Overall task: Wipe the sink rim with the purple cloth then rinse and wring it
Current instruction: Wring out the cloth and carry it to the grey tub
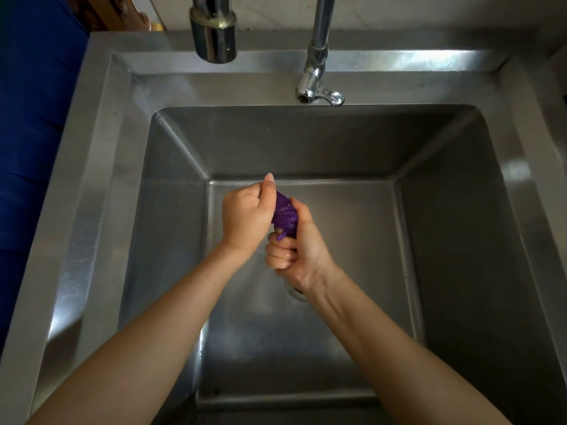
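Observation:
The purple cloth (285,214) is bunched into a tight twisted wad over the middle of the steel sink basin. My left hand (247,216) grips its far end in a fist with the thumb pointing up. Closed around the cloth's near end is my right hand (296,250), fingers curled and wet. Only a short stretch of cloth shows between the two fists. The sink rim (92,167) runs wide and flat around the basin. Part of the drain (296,292) peeks out under my right wrist.
A chrome tap (317,72) with a small lever stands on the back rim, right of centre, with no water seen running. A thick chrome spout (214,32) hangs at the top, left of centre. A blue surface (33,118) borders the sink on the left.

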